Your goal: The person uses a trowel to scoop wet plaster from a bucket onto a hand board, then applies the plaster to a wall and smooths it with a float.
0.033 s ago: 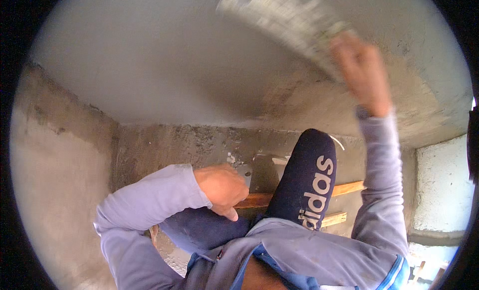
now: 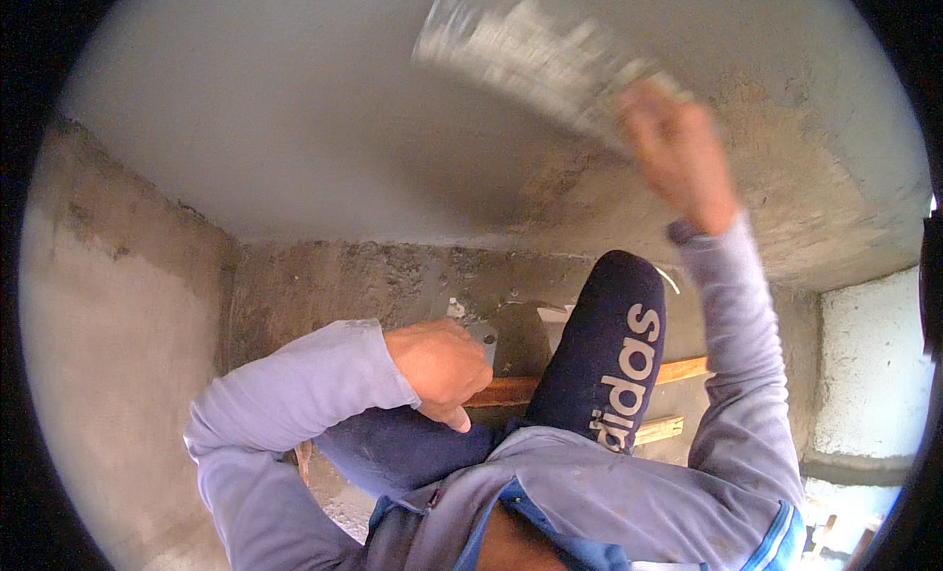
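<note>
My right hand (image 2: 683, 153) is raised at the upper right, its fingers closed around a long, flat plastering trowel (image 2: 530, 65). Pale, wet-looking plaster coats the trowel, which is smeared by motion. It lies across a broad grey plastered wall surface (image 2: 324, 109); whether it touches cannot be told. Over my bent left leg (image 2: 393, 448), my left hand (image 2: 442, 370) hangs with curled fingers. A small grey plate with a hole (image 2: 483, 337) shows just past those fingers. Whether the hand grips it is hidden.
A rough wall (image 2: 118, 345) stands at the left, meeting the plastered surface along a dark seam. Below my right knee (image 2: 629, 286) lie a wooden plank (image 2: 506, 392) and a shorter wood piece (image 2: 658, 431). At the right is a pale wall (image 2: 869, 365).
My right hand and the trowel have shifted left and slightly down across the plastered surface. The left hand has stayed almost in place.
</note>
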